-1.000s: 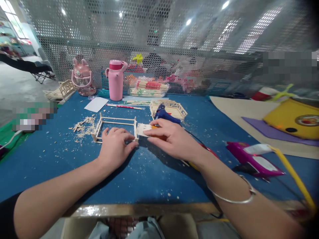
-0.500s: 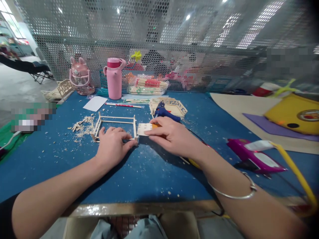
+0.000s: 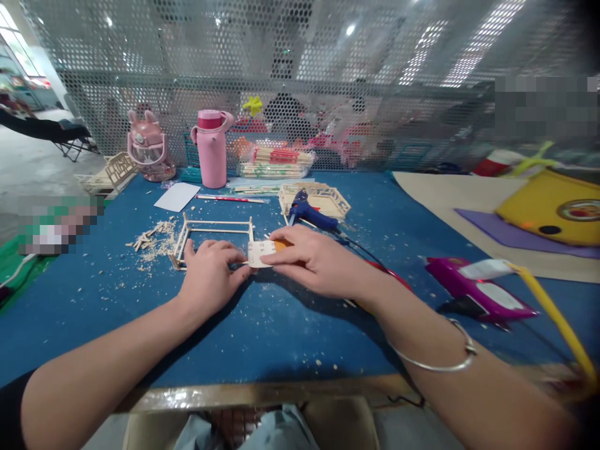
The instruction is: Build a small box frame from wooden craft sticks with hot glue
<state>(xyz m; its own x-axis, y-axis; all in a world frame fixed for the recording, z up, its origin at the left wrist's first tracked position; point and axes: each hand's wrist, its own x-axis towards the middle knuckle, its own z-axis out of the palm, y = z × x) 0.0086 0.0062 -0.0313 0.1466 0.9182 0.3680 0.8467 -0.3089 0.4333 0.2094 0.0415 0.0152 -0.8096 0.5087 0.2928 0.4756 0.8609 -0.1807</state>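
Note:
A small frame of thin wooden sticks [image 3: 218, 222] stands on the blue table. My left hand [image 3: 212, 272] is closed on its near right corner, thumb and fingers pinching the front stick. In my right hand [image 3: 312, 259] is a small flat piece that looks like sandpaper [image 3: 259, 254], white with print and orange toward my fingers. It lies over the frame's near right corner, close to my left fingertips, and hides that corner. Behind my right hand lies a blue glue gun [image 3: 313, 212], its nozzle resting near a finished-looking stick tray [image 3: 335, 199].
Stick offcuts and dust [image 3: 150, 240] lie left of the frame. Along the back stand a pink bottle [image 3: 212, 153], a clear-bodied bottle [image 3: 150, 150] and bagged sticks [image 3: 276, 162]. To the right are a magenta tool [image 3: 482, 290] with a yellow strap and a yellow bag [image 3: 553, 209].
My right hand has moved left, bringing the sandpaper from beside the frame onto its near right corner. My left hand keeps its hold; the view has shifted slightly.

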